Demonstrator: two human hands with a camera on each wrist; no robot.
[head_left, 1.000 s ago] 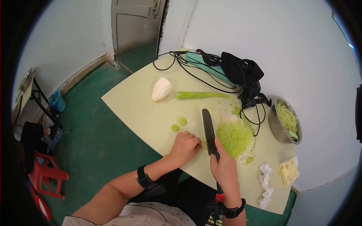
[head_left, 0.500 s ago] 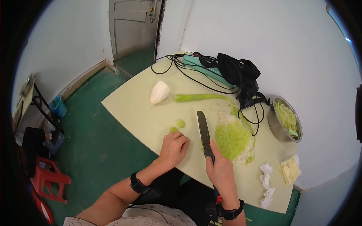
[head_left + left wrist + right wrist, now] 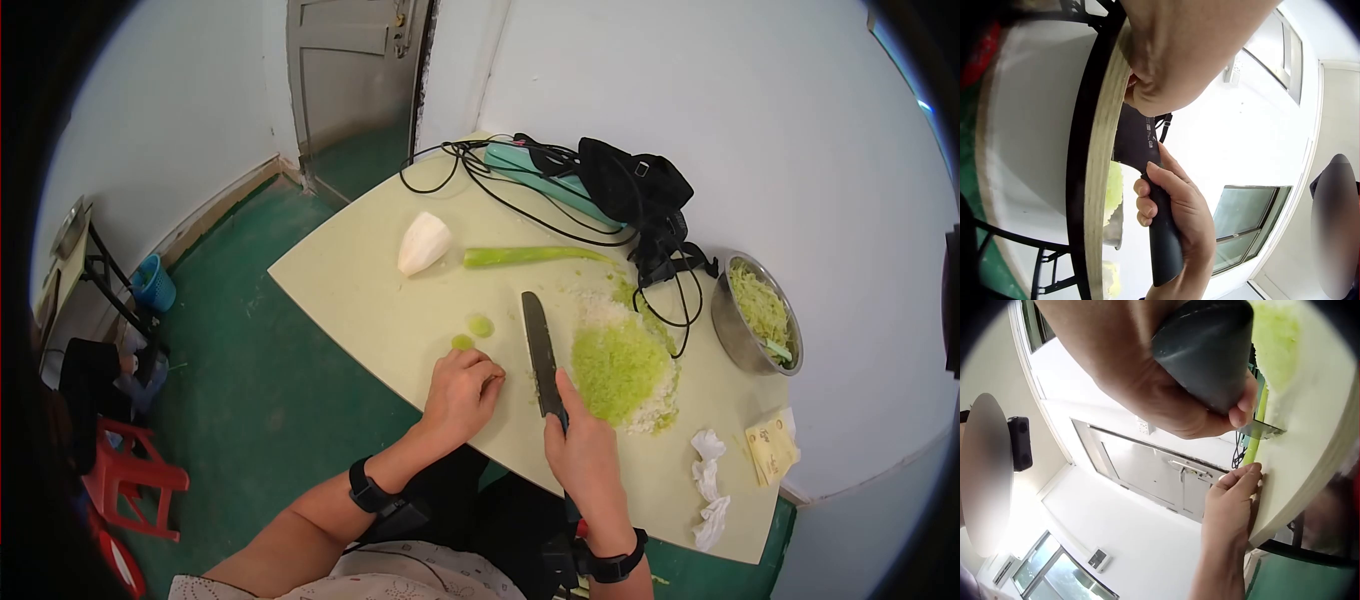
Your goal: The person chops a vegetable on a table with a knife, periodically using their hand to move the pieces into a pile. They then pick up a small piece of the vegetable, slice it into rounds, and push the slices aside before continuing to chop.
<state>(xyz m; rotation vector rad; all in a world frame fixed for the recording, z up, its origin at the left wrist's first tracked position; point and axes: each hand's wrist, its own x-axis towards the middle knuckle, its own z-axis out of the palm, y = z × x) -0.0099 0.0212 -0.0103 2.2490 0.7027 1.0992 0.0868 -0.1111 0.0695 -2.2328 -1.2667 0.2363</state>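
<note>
Drew left hand (image 3: 462,395) farther from knife (image 3: 540,350) since a second ago, clamping the handle in right hand (image 3: 587,450).
Bending left fingers inward near the edge of the pale table (image 3: 345,290); cannot tell whether pinching anything. Holding the blade just left of a chopped green heap (image 3: 620,375) with white bits around. Just past left hand, two green slices (image 3: 480,326); off to the right, crumpled tissues (image 3: 709,480) and a yellow packet (image 3: 772,450). Farther back, a green stalk (image 3: 520,256) near a peeled white vegetable (image 3: 425,243); at far right, a steel bowl (image 3: 735,340) of green shreds (image 3: 758,308). Behind, black cables (image 3: 468,150), plus a black bag (image 3: 620,180) partly covering a teal case (image 3: 508,158). Farthest, a grey door (image 3: 350,80).
</note>
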